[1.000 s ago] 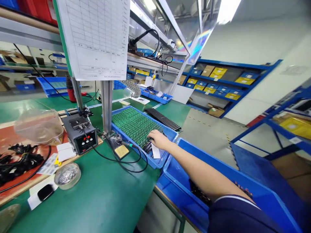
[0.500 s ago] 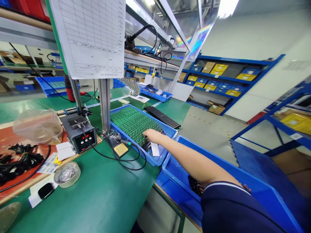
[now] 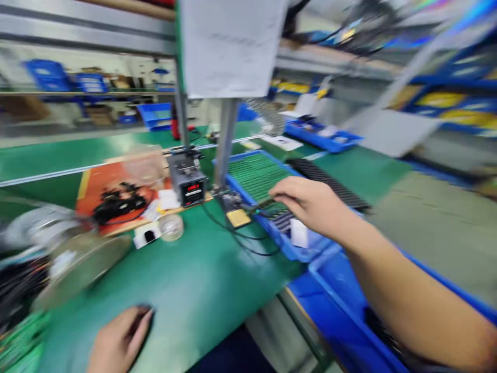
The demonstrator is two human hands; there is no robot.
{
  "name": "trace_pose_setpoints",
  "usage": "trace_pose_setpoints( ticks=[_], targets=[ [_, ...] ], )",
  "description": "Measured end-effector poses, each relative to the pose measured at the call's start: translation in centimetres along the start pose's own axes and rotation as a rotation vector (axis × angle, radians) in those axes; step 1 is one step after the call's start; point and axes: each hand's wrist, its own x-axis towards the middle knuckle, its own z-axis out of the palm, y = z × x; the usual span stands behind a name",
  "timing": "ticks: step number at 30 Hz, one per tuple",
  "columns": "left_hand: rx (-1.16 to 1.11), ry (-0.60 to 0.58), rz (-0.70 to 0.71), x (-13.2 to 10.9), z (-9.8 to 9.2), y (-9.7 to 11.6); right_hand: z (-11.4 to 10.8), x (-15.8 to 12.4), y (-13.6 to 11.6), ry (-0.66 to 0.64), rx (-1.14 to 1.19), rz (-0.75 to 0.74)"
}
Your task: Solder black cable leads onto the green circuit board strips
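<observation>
A single head-worn camera looks forward and down from above the near edge of the green worktop (image 3: 202, 290). It is close, tilted enough to centre on the left part of the blue tray (image 3: 297, 253) by the right edge, yet takes in blurred blue shelving (image 3: 458, 77) beyond the far right corner.

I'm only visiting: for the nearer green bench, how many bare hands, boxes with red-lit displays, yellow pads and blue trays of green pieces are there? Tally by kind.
Bare hands: 2
Box with a red-lit display: 1
Yellow pad: 1
Blue tray of green pieces: 1
Total: 5
</observation>
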Motion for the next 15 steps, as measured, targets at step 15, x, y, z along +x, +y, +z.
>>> trace_pose_setpoints(
  ticks=[15],
  targets=[
    [0.073,0.052,0.038,-3.5,1.2,1.9,22.3,1.7,-19.8,-0.378,0.354,-0.312]
  ],
)
